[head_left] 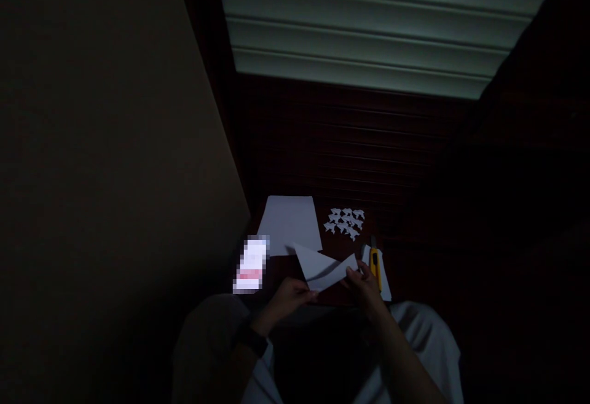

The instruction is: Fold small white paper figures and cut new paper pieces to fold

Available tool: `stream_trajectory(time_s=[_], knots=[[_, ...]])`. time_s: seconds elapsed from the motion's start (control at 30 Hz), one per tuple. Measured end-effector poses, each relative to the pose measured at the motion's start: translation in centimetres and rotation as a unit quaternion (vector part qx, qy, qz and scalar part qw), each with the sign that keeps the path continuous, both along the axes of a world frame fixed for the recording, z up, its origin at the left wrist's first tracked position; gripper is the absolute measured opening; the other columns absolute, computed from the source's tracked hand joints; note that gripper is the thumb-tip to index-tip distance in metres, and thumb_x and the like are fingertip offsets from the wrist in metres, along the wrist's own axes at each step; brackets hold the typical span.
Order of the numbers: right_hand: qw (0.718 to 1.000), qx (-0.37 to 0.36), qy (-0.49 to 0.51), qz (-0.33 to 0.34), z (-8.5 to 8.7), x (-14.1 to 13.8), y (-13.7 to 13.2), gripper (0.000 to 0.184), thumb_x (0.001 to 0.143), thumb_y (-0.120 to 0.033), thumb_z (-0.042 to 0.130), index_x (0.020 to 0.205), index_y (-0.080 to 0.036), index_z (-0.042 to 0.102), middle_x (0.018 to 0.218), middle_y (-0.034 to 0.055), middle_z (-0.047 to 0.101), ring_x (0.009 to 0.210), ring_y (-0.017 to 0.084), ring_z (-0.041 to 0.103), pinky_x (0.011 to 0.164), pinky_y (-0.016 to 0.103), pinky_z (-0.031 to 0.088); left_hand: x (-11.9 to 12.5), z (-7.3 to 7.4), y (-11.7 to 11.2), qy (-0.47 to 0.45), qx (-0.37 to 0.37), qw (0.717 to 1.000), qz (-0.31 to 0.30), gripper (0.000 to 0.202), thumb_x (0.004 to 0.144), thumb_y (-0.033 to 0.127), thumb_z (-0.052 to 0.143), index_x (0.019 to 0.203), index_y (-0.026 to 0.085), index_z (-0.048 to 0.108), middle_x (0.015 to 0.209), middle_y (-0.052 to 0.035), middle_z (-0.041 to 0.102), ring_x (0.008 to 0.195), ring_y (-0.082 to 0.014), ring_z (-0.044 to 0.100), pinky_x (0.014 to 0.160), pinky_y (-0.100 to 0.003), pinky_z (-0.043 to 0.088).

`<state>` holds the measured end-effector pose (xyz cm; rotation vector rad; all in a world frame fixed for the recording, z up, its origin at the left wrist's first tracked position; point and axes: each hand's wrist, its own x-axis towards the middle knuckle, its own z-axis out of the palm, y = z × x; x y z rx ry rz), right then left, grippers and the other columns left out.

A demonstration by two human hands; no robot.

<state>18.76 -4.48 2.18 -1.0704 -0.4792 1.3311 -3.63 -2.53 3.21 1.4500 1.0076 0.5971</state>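
Observation:
A white sheet of paper (318,265), partly folded over along its lower right side, is held just above the dark table. My left hand (290,295) pinches its lower left corner between thumb and fingers. At its right end, my right hand (364,281) grips the folded part, thumb on top. A yellow utility knife (375,269) lies right beside my right hand, on some white paper pieces (385,278). Behind the held sheet rests a larger stack of white paper (290,222). Several small folded paper figures (345,219) sit grouped to the right of that stack.
A lit phone (251,265), its screen blurred out, is at the table's left side. A plain wall (138,146) rises close on the left. Slatted shutters (369,35) stand behind the table. My knees (426,336) flank the table's near edge. The scene is dim.

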Motion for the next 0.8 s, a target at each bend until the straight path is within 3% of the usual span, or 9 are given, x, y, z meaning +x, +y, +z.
stream_trajectory(time_s=[0.1, 0.2, 0.37, 0.47, 0.53, 0.57, 0.63, 0.7, 0.8], knots=[[0.998, 0.033, 0.017, 0.044, 1.5, -0.8, -0.6, 0.05, 0.057, -0.04, 0.074, 0.099, -0.027, 0.051, 0.09, 0.0001, 0.065, 0.091, 0.021, 0.059, 0.077, 0.041, 0.049, 1.0, 0.1, -0.7, -0.01, -0.006, 1.0, 0.008, 0.04, 0.07, 0.047, 0.057, 0.074, 0.009, 0.068, 0.071, -0.0095, 0.068, 0.062, -0.0173, 0.06, 0.055, -0.024, 0.044], [0.994, 0.045, 0.001, 0.104, 2.7, -1.9, -1.2, 0.047, 0.062, -0.044, 0.07, 0.102, -0.026, 0.052, 0.103, 0.0037, 0.062, 0.097, 0.023, 0.057, 0.077, 0.04, 0.048, 2.2, 0.2, -1.4, -0.044, -0.019, 0.999, 0.004, 0.042, 0.073, 0.047, 0.055, 0.081, 0.008, 0.067, 0.074, -0.0107, 0.068, 0.066, -0.019, 0.061, 0.056, -0.026, 0.045], [0.995, 0.033, -0.033, 0.083, 3.5, -2.1, -0.8, 0.04, 0.063, -0.047, 0.068, 0.09, -0.019, 0.058, 0.09, 0.007, 0.066, 0.084, 0.023, 0.06, 0.072, 0.037, 0.048, 1.7, 0.8, -1.1, -0.086, -0.051, 0.994, -0.05, 0.042, 0.07, 0.038, 0.06, 0.102, 0.011, 0.062, 0.088, -0.0113, 0.067, 0.074, -0.022, 0.063, 0.053, -0.025, 0.047], [0.995, 0.043, -0.072, 0.058, 4.2, -0.8, -0.1, 0.039, 0.061, -0.042, 0.07, 0.089, -0.016, 0.061, 0.082, 0.0073, 0.067, 0.075, 0.022, 0.061, 0.07, 0.035, 0.048, -0.5, 1.8, 0.6, -0.027, -0.062, 0.997, -0.036, 0.041, 0.071, 0.032, 0.057, 0.11, 0.017, 0.058, 0.095, -0.0095, 0.066, 0.062, -0.0189, 0.064, 0.043, -0.023, 0.045], [0.989, 0.05, -0.124, 0.067, 4.8, -0.1, 0.3, 0.039, 0.063, -0.041, 0.07, 0.091, -0.015, 0.062, 0.081, 0.0075, 0.067, 0.074, 0.022, 0.061, 0.069, 0.034, 0.048, -1.5, 2.9, 1.9, 0.04, 0.014, 0.997, 0.068, 0.028, 0.075, 0.031, 0.049, 0.091, 0.015, 0.066, 0.082, -0.0083, 0.068, 0.055, -0.0164, 0.061, 0.042, -0.023, 0.044], [0.984, 0.057, -0.152, 0.072, 5.2, 0.1, 0.6, 0.039, 0.062, -0.04, 0.07, 0.091, -0.015, 0.063, 0.081, 0.0075, 0.068, 0.075, 0.022, 0.061, 0.069, 0.034, 0.048, -1.8, 3.6, 2.5, 0.061, 0.066, 0.987, 0.13, 0.026, 0.076, 0.03, 0.048, 0.087, 0.016, 0.067, 0.079, -0.0073, 0.068, 0.06, -0.0169, 0.062, 0.048, -0.025, 0.047], [0.97, 0.081, -0.212, 0.09, 6.1, 0.1, 1.3, 0.037, 0.061, -0.039, 0.07, 0.089, -0.015, 0.065, 0.084, 0.0076, 0.068, 0.078, 0.024, 0.06, 0.069, 0.034, 0.048, -1.4, 5.4, 3.4, 0.057, 0.184, 0.964, 0.181, 0.023, 0.076, 0.029, 0.051, 0.088, 0.019, 0.067, 0.09, -0.0061, 0.067, 0.081, -0.0191, 0.062, 0.07, -0.029, 0.049], [0.952, 0.108, -0.265, 0.111, 7.1, -0.4, 2.2, 0.036, 0.061, -0.039, 0.07, 0.088, -0.015, 0.066, 0.085, 0.0071, 0.068, 0.078, 0.023, 0.06, 0.069, 0.034, 0.048, -0.3, 7.4, 4.1, 0.03, 0.254, 0.951, 0.174, 0.024, 0.076, 0.029, 0.052, 0.093, 0.021, 0.067, 0.103, -0.0044, 0.064, 0.098, -0.0199, 0.056, 0.087, -0.031, 0.043], [0.93, 0.143, -0.295, 0.165, 8.5, -1.3, 3.6, 0.035, 0.063, -0.038, 0.068, 0.09, -0.016, 0.066, 0.083, 0.0055, 0.068, 0.076, 0.022, 0.06, 0.068, 0.033, 0.047, 1.6, 9.9, 5.2, -0.015, 0.232, 0.965, 0.12, 0.027, 0.077, 0.03, 0.052, 0.098, 0.019, 0.065, 0.105, -0.0044, 0.064, 0.098, -0.0202, 0.056, 0.088, -0.031, 0.043]])
